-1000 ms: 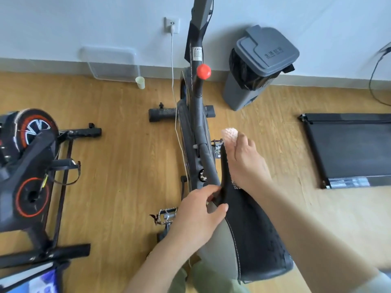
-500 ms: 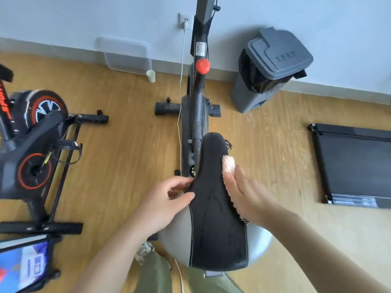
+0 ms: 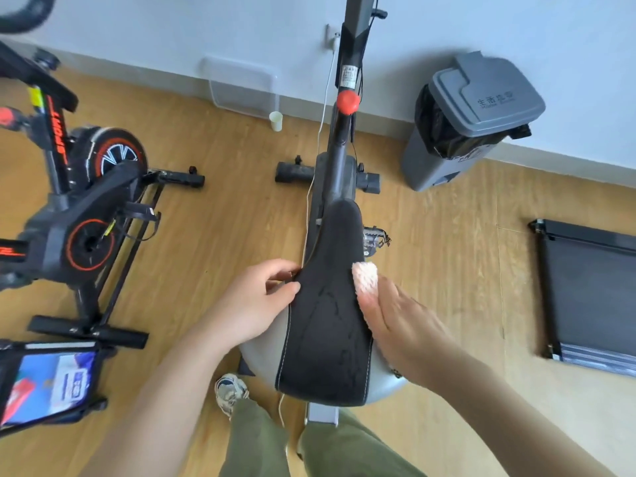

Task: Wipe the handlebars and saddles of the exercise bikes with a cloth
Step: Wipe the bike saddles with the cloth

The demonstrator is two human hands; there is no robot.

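The black saddle (image 3: 327, 304) sits mid-frame on the grey bike (image 3: 339, 173), its long axis running away from us, narrow nose toward the wall. We see the left hand (image 3: 254, 304) gripping its left edge. The right hand (image 3: 402, 325), fingers flat, presses a pink cloth (image 3: 365, 277) to its right side. The post's sticker (image 3: 348, 76) is too small to read. The grey bin (image 3: 475, 111), black-lined and lidded, bears four raised Chinese characters. Its contents are hidden from us.

The right hand (image 3: 402, 325) slides the cloth (image 3: 365, 278) back from the nose of the saddle (image 3: 327, 304) to its right edge, while the left hand (image 3: 254, 304) shifts forward along the left edge.
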